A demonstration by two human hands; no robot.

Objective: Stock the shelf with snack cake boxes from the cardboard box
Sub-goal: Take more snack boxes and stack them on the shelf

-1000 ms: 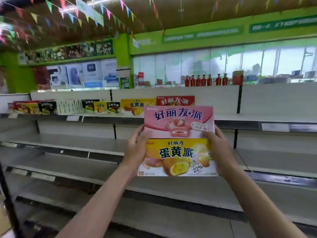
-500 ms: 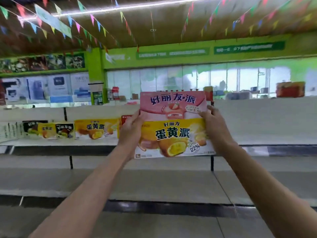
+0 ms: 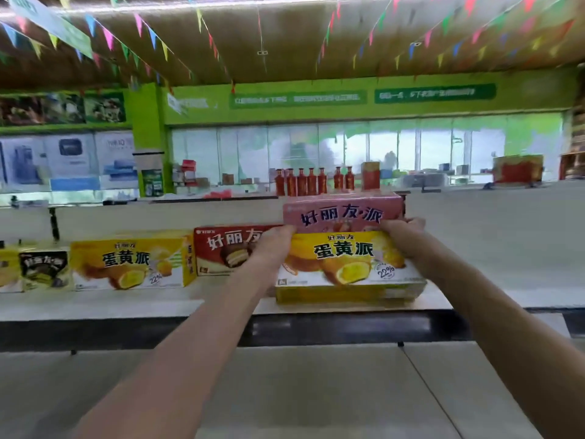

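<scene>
1. This is a shop, a small supermarket by its look.
2. Long pale retail shelves run across the view, with packaged snack boxes lined up face-out.
3. Red bottles stand in a row on a counter behind.
4. Coloured pennant strings hang from the ceiling, and green wall banners carry printed slogans.

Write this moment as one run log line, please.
left hand, right hand: hold pink box on yellow box | at shelf
</scene>
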